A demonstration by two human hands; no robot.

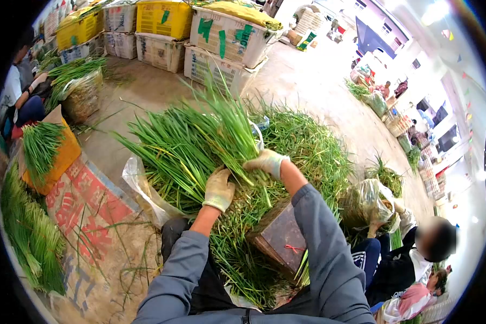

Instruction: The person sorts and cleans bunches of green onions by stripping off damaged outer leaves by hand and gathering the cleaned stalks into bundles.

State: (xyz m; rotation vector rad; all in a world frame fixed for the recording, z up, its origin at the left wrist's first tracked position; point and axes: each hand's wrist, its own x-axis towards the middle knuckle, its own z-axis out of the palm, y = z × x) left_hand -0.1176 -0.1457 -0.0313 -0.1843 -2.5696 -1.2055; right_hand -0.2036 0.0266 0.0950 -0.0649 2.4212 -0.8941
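My right hand [267,163], in a pale work glove, is closed around the lower ends of a bunch of garlic chives [227,132], whose long green leaves fan up and away. Just left of it and lower, my left hand [220,189], gloved too, has its fingers curled in at the stem ends of the chives; some fingertips are hidden. Under and beyond the left hand lies a thick pile of chives [173,148] on a clear plastic sheet [137,181]. Loose leaf trimmings [302,143] are heaped to the right and between my legs.
A dark box-like block [281,235] with a red string stands between my knees. Stacked crates [227,35] line the back. At left are bundled chives [38,232] and an orange crate [56,156]. A co-worker [399,259] sits at right beside a plastic-wrapped bundle [367,202]; another person [24,89] is far left.
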